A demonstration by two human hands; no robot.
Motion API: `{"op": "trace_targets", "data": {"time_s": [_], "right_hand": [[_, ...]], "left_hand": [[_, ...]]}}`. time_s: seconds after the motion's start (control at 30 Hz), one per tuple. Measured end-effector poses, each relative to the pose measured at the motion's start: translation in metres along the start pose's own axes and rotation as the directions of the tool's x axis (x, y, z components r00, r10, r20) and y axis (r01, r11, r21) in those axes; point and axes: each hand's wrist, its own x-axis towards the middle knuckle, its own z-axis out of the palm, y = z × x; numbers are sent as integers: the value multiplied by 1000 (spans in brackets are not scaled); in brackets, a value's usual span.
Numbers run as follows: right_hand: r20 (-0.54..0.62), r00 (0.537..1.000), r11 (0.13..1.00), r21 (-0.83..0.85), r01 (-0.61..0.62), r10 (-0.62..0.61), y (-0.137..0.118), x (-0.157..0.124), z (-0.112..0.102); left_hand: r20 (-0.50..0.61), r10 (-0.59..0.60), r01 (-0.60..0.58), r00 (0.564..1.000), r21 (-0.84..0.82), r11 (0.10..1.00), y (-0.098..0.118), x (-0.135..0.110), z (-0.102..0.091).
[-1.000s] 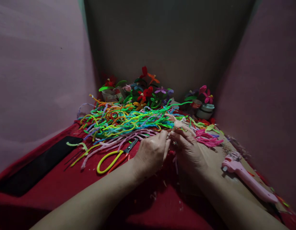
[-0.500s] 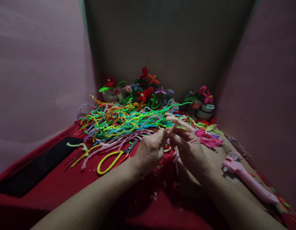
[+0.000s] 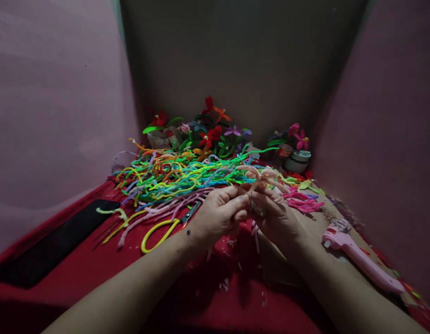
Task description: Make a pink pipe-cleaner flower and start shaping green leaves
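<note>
Between both hands, over the near edge of the pipe cleaner pile, is a pale pink pipe cleaner flower with loops and loose ends spreading above the fingers. My left hand pinches the base of it between thumb and fingers. Closed around the same base from the other side is my right hand; its fingertips meet those of the left. The fingers hide most of the flower's lower end. Just left of my left hand lie scissors with yellow handles, their blades partly under the wrist.
A tangled heap of coloured pipe cleaners spreads behind the hands. Finished pipe cleaner flowers stand at the back, near a lidded jar. A black flat slab lies left, a pink glue gun right on cardboard.
Both hands have turned, and the flower's petals now stand more upright and spread above the fingers. My left hand has rolled so that its thumb shows along the top.
</note>
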Motion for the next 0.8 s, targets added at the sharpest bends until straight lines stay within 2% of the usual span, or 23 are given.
{"op": "trace_targets", "data": {"time_s": [0.17,0.23,0.3,0.33,0.37,0.43,0.5,0.53,0.6,0.63,0.7,0.73,0.8], "right_hand": [[19,1000,1000,-5,4,-4,1,0,2],[14,1000,1000,-11,19,-19,3,0,2],[0,999,999,-25,33,-33,4,0,2],[-12,999,998,-42,44,-44,5,0,2],[-27,998,996,-65,55,-57,5,0,3],[-56,995,993,-98,72,-78,6,-1,3],[-72,994,991,-110,75,-83,7,-2,3],[-74,993,990,-117,78,-87,8,-2,3],[-72,991,980,-173,96,-110,7,-3,4],[-71,989,971,-211,111,-128,6,-3,5],[-67,985,958,-253,136,-158,5,-4,7],[-64,983,956,-253,149,-170,4,-4,8],[-59,983,959,-234,158,-177,2,-4,10]], "left_hand": [[72,-48,52,996,-52,997,-3,1,-7],[53,-24,22,998,38,999,-3,1,-6],[-5,88,-84,996,253,964,-5,2,-5],[-28,187,-160,982,402,901,-6,2,-4],[-31,304,-235,952,562,793,-9,2,-5],[53,506,-322,861,826,462,-15,3,-7],[169,580,-302,797,943,140,-23,4,-11],[218,592,-284,776,959,19,-26,5,-13],[283,606,-271,743,956,-115,-29,6,-18],[296,618,-277,728,952,-130,-30,7,-19],[280,637,-311,718,948,-66,-29,7,-20],[243,639,-321,730,947,6,-27,6,-19],[136,609,-314,781,929,196,-23,5,-16]]}}
